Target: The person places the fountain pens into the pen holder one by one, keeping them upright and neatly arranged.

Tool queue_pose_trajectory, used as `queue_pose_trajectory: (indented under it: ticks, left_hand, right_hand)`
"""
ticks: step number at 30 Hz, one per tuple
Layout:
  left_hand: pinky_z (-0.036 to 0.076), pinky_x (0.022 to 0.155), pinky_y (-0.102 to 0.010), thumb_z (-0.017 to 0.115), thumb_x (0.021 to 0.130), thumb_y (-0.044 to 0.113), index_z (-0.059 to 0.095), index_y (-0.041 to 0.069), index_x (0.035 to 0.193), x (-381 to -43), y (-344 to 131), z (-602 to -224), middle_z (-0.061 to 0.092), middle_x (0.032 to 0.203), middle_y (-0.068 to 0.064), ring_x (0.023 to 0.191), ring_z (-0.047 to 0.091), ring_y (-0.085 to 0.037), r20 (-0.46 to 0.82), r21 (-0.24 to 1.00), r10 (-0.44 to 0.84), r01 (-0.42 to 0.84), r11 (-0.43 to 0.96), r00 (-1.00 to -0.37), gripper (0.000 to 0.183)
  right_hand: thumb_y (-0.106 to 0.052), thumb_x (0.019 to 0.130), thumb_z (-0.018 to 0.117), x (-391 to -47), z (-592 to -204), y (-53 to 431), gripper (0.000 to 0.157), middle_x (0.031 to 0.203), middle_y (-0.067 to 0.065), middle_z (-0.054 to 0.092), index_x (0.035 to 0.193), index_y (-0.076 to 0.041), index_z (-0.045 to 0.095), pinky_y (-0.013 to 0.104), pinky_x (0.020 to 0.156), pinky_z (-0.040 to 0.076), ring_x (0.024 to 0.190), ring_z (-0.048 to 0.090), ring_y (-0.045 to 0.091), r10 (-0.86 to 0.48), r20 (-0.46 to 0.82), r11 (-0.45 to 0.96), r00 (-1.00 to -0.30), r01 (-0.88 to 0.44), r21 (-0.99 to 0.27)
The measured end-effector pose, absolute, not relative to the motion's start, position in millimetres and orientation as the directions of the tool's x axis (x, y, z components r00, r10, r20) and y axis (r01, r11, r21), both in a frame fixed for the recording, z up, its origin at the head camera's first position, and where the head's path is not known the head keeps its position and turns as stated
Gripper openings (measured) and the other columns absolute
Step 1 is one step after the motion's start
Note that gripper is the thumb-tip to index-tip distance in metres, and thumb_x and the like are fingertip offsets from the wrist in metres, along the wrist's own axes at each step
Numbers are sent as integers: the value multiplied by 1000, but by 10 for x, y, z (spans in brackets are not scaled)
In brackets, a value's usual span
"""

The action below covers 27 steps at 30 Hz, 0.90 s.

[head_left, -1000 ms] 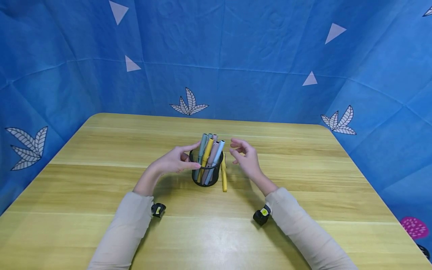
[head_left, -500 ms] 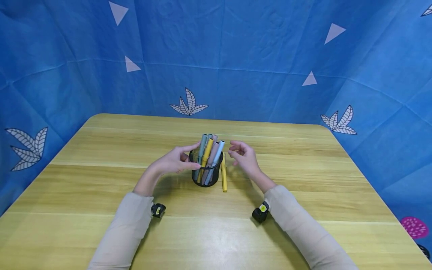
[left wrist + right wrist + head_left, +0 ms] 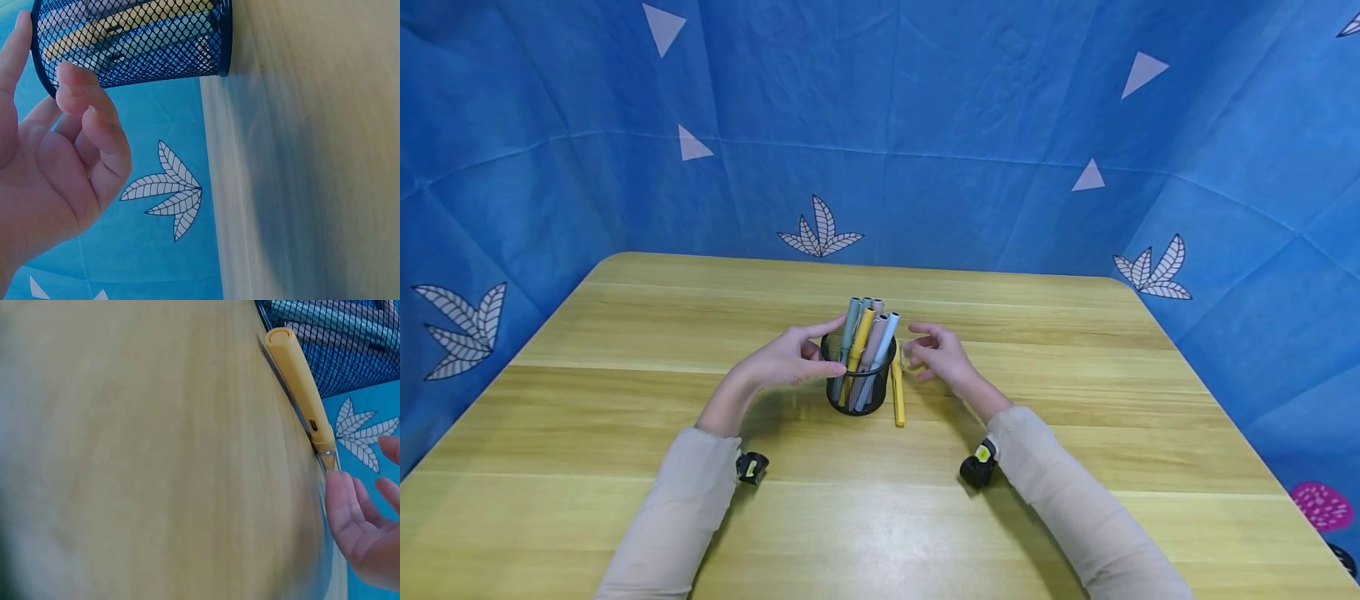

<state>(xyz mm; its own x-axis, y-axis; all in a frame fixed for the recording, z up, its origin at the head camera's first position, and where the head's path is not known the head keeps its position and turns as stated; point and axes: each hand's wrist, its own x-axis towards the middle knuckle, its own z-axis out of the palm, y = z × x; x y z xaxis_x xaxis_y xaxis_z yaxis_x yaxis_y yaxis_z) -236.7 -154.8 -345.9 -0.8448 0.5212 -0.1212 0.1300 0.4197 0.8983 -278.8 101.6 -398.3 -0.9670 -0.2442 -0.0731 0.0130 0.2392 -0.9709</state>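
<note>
A black mesh pen holder [image 3: 868, 392] stands upright at the middle of the table, with several pens leaning in it: green, yellow [image 3: 861, 340], mauve and light blue. My left hand [image 3: 786, 357] grips its left side, thumb at the near rim and index finger at the far rim. In the left wrist view, my left hand [image 3: 69, 162] has its other fingers curled below the mesh. Just right of the holder lies a loose yellow pen [image 3: 300, 384]. My right hand [image 3: 942, 354] is at this pen's far end, fingers loosely bent and fingertips right by its tip.
A light wood table [image 3: 625, 350] spreads around both hands. Behind it and at both sides hangs a blue cloth [image 3: 970, 100] with leaf and triangle prints. Black wrist cameras [image 3: 752, 467] sit at both cuffs.
My right hand has moved slightly down and to the left, closer to the loose yellow pen. The left hand and the pen holder have stayed in place.
</note>
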Motion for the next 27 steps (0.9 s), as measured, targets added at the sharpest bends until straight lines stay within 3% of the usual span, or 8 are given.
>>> queue_pose_trajectory:
  ticks: [12, 20, 27]
  left_hand:
    - [29, 45, -22, 65, 86, 20, 20, 22, 147, -2364, -1550, -3452, 34, 55, 1, 45, 30, -11, -123, 905, 528, 123, 406, -840, 76]
    - [29, 45, -22, 65, 86, 20, 20, 24, 147, -2360, -1540, -3452, 33, 54, 2, 45, 29, -11, -132, 903, 522, 115, 415, -843, 76]
    - [28, 44, -21, 65, 86, 19, 20, 23, 147, -2361, -1547, -3455, 33, 53, 2, 44, 29, -10, -123, 905, 534, 126, 406, -837, 76]
  right_hand:
    - [-9, 88, 58, -2859, -3982, 1023, 56, 105, 19, 54, 139, 0, 35, 27, 55, 52, 72, 54, 14, -310, -190, 320, -932, 86, -944]
    - [-10, 88, 60, -2955, -3986, 1105, 76, 90, 9, 49, 147, -7, 14, 30, 64, 53, 75, 51, 15, -448, -266, 370, -853, 94, -924]
    - [-7, 86, 62, -2975, -3963, 1117, 82, 90, 8, 46, 149, -12, 9, 29, 63, 52, 74, 48, 15, -483, -310, 351, -819, 143, -925]
